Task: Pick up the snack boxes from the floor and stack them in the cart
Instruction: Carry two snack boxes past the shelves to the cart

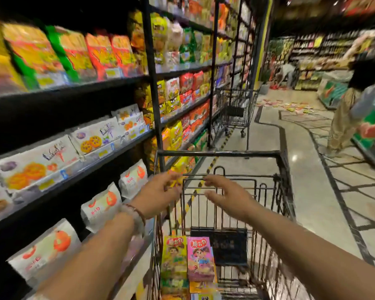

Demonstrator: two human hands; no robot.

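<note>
A black wire cart (217, 153) stands right in front of me in the aisle. In its near end lie stacked snack boxes: a green-yellow box (174, 255) on the left and a pink box (200, 257) beside it, with more boxes under them. My left hand (160, 192) and my right hand (226, 194) reach out over the cart's basket, fingers loosely spread, holding nothing. A bracelet sits on my left wrist. The frame is motion-blurred.
Tall shelves (74, 135) full of snack bags run along the left. A second wire cart (234, 109) stands further down the aisle. Packets lie scattered on the floor (286, 105) far ahead. One person (351, 100) stands at the right, another (287, 72) bends down in the distance.
</note>
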